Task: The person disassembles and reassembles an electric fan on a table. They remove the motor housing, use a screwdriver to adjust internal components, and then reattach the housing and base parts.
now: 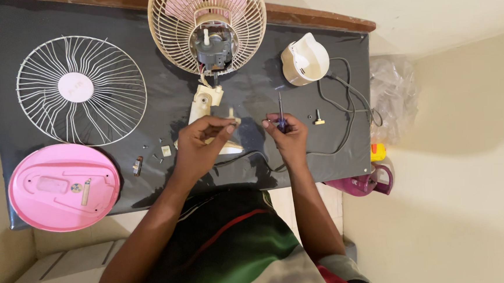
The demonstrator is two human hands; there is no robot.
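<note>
The left hand (pixel 200 140) pinches a small cream plastic piece (pixel 234 120) between its fingertips, just above the cream plastic fan neck (pixel 204 103) that lies on the dark grey table cover (pixel 24 33). The right hand (pixel 288 134) is closed around a thin screwdriver with a dark purple handle (pixel 281 113), and its metal tip points up and away from the person. The two hands are near each other in the middle of the table, but they do not touch.

Behind the hands sits the cream wire fan cage (pixel 208 27) with the grey motor (pixel 213 47) in its middle. To the right is a cream plastic motor cover (pixel 304 59), with a grey cord (pixel 346 103) that curls round beside it. A small cream knob (pixel 319 119) lies near the right hand. Tiny screws (pixel 155 158) lie left of the left hand. Further left are a white round wire fan guard (pixel 81 91) and a pink round plastic fan base (pixel 62 187). A purple jug (pixel 366 181) sits past the table's right edge.
</note>
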